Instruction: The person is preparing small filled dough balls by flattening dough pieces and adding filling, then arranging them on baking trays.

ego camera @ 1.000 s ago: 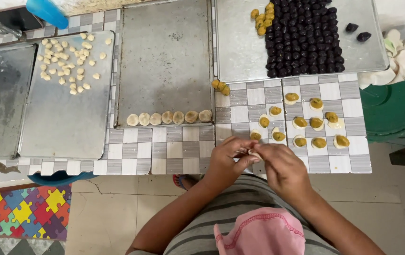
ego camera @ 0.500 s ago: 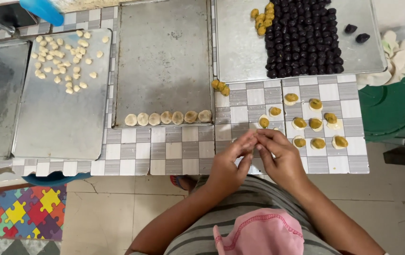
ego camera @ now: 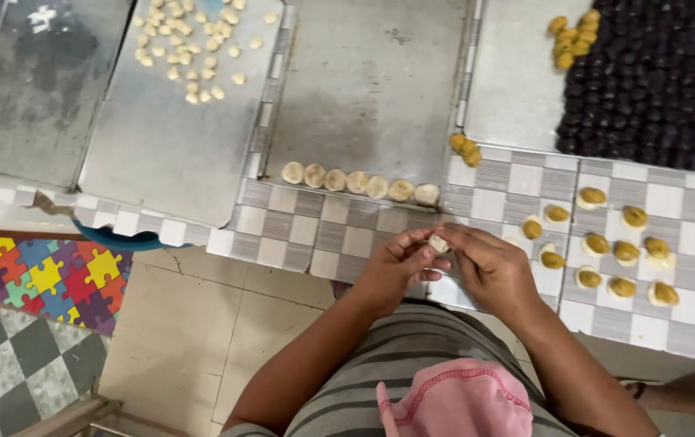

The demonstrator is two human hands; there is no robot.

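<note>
Both hands meet just off the tiled table's [ego camera: 347, 235] near edge: the left hand [ego camera: 392, 271] and right hand [ego camera: 489, 267] pinch one small pale dough piece [ego camera: 438, 243] between closed fingertips. Light, even pressure would best shape it. Filled pieces [ego camera: 606, 259] crowd the right; bare tiles lie left of the hands.

The counter [ego camera: 347, 235] is tiled in a grey-and-white check. Pale discs [ego camera: 359, 181] line a grey tray's [ego camera: 371, 89] near edge. Black balls [ego camera: 647, 81] fill the right tray beside yellow ones [ego camera: 571, 36]. The shirt [ego camera: 396, 364] is grey-striped, the cloth [ego camera: 461, 400] pink, the mat [ego camera: 36, 275] a many-coloured jigsaw pattern.
</note>
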